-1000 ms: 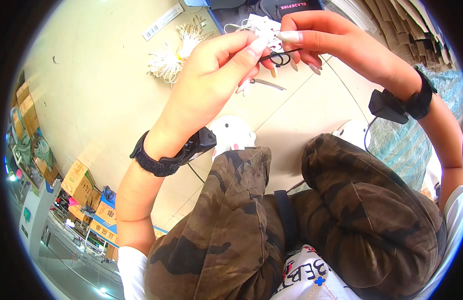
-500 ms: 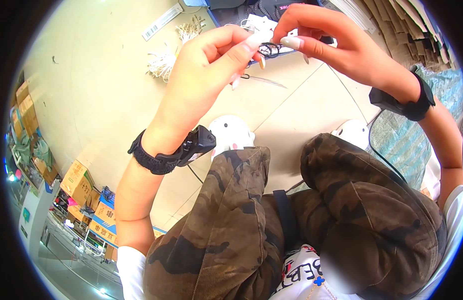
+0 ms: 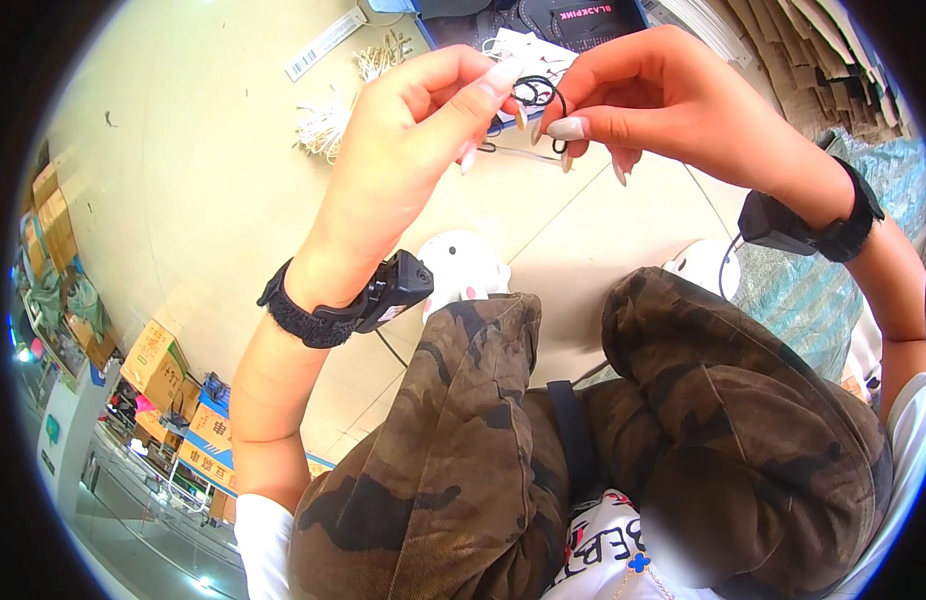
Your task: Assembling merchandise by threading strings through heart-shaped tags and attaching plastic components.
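A thin black cord (image 3: 536, 92), curled into small loops, stretches between my two hands. My left hand (image 3: 408, 140) is closed, pinching the loops between thumb and fingertips. Opposite it, my right hand (image 3: 663, 110) grips the cord's lower end, which hangs in a narrow loop by its thumb. White printed cards (image 3: 535, 55) lie just behind the cord, partly covered by my fingers. They rest over a blue-edged box (image 3: 635, 14) holding dark printed goods (image 3: 518, 25). Beneath my left fingertips, a thin metallic-looking tool on the floor is mostly hidden.
Bundles of white string (image 3: 323, 127) lie left of my left hand, near a white printed strip (image 3: 326, 44). Stacked brown cardboard (image 3: 833, 60) and a blue-green woven sack (image 3: 798, 310) stand at the right. Cardboard boxes (image 3: 155, 357) line the far left.
My right hand has moved down and slightly away from my left, drawing the black cord into a longer, more open curve. My left hand stays nearly in place.
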